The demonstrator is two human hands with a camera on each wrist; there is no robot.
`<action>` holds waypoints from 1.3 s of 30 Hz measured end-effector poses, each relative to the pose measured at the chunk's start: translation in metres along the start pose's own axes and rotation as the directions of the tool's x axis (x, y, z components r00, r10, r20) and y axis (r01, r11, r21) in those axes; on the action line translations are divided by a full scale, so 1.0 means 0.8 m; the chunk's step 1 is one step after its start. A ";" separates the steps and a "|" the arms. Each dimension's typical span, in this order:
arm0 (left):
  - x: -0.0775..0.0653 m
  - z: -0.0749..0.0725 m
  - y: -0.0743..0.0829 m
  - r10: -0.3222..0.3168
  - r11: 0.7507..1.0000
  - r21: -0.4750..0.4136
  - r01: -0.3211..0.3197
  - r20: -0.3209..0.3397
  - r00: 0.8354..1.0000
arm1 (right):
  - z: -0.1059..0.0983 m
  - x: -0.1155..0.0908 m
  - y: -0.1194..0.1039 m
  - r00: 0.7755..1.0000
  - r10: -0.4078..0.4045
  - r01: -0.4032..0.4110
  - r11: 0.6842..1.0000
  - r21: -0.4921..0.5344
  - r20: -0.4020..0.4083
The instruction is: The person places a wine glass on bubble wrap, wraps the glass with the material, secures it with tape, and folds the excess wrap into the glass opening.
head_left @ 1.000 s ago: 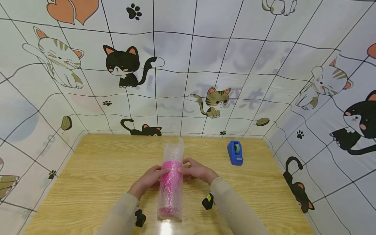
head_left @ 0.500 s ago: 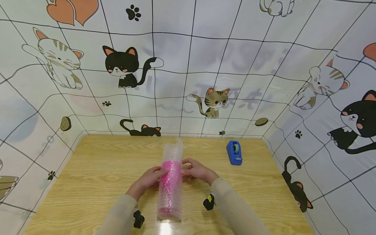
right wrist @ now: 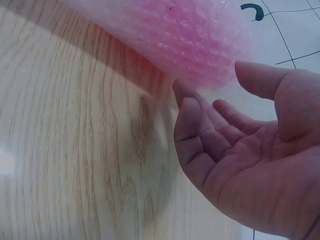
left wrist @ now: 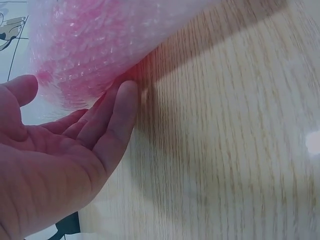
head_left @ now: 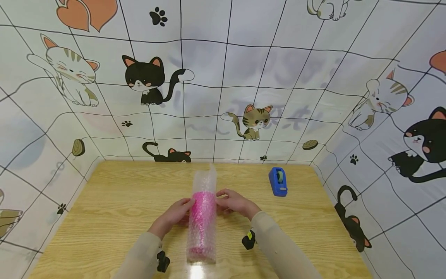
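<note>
A pink cylinder wrapped in clear bubble wrap (head_left: 202, 228) lies lengthwise on the wooden table, its loose wrap end pointing to the back wall. My left hand (head_left: 175, 214) is at its left side; in the left wrist view the thumb (left wrist: 22, 90) touches the wrap and the relaxed fingers reach to its lower edge. On the other side is my right hand (head_left: 237, 202), loosely bent, with its thumb (right wrist: 257, 77) at the wrap and its fingertips beside the roll's underside. Neither hand wraps round the roll. What the pink object inside is cannot be made out.
A blue tape dispenser (head_left: 278, 182) stands at the back right of the wooden table (head_left: 132, 186). Cat-patterned cloth walls (head_left: 209, 97) enclose the table at the back and both sides. Each wrist carries a small black device (head_left: 248, 240).
Both thumbs have drawn back from the top of the bubble-wrapped roll to its sides, and the hands have loosened slightly outward. The roll has stayed almost in place.
</note>
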State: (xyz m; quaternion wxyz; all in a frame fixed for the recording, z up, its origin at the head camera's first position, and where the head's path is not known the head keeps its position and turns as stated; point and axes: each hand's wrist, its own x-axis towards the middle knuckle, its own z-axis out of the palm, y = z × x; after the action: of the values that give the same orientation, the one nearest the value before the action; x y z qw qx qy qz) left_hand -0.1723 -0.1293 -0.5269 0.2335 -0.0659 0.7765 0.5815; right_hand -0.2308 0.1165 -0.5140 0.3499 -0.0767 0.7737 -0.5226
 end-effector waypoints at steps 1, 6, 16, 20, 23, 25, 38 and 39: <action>0.000 0.000 0.000 -0.001 1.000 0.004 0.001 -0.004 1.000 | 0.000 -0.001 -0.001 1.000 0.003 -0.003 1.000 -0.005 -0.004; -0.002 -0.002 0.000 -0.006 1.000 0.013 0.006 -0.013 1.000 | -0.001 -0.003 0.000 1.000 0.012 -0.012 0.999 -0.043 -0.015; 0.000 -0.001 -0.002 0.006 1.000 0.007 -0.006 0.008 1.000 | 0.002 -0.003 0.005 1.000 0.007 -0.006 0.995 -0.103 0.012; 0.001 0.000 -0.002 0.006 1.000 0.011 -0.006 0.005 1.000 | 0.002 -0.003 0.004 1.000 0.000 0.002 0.994 -0.110 0.013; 0.000 0.001 0.001 0.013 1.000 0.014 -0.013 0.003 1.000 | 0.001 -0.003 0.003 1.000 -0.010 0.011 0.994 -0.110 0.008; -0.001 0.002 0.005 0.024 1.000 0.011 -0.024 0.002 1.000 | -0.001 -0.003 0.002 1.000 -0.016 0.016 0.994 -0.112 0.002; 0.002 -0.003 0.027 0.101 0.995 0.015 -0.102 0.018 0.995 | -0.012 -0.002 -0.008 0.998 -0.054 0.050 0.993 -0.106 -0.040; 0.003 -0.003 0.028 0.109 0.994 0.006 -0.109 0.017 0.994 | -0.013 -0.003 -0.010 0.997 -0.060 0.055 0.993 -0.103 -0.045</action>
State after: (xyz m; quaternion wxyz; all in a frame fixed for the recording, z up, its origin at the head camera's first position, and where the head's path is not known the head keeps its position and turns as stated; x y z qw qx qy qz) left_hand -0.1831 -0.1243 -0.5079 0.2082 -0.0179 0.7791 0.5910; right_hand -0.2376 0.1216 -0.5040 0.3117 -0.1039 0.8049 -0.4941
